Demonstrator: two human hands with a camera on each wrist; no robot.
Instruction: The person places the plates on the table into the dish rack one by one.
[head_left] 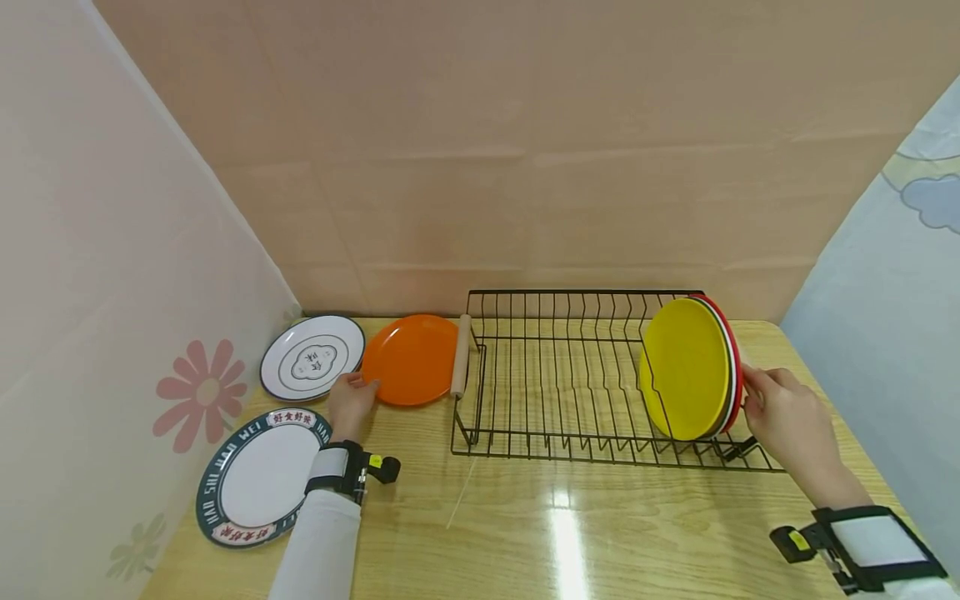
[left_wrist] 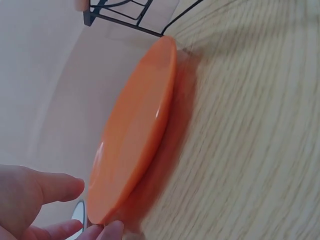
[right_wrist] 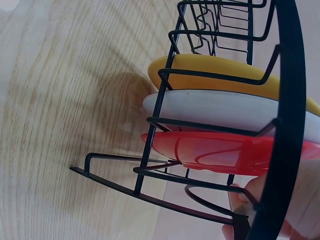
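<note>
**Orange plate at the left fingertips**

The orange plate [head_left: 411, 359] lies flat on the table [head_left: 570, 533], directly ahead of the left hand [head_left: 350, 403], whose relaxed fingertips touch its near rim without clasping. The right hand [head_left: 787, 421], far opposite, touches the racked red plate [head_left: 738, 375].

Left hand [head_left: 351, 403] is reaching forward, its fingers [left_wrist: 55, 187] loosely extended. Right hand [head_left: 787, 421] is stretching out on the right, fingers lightly curled, wrist strapped.
</note>
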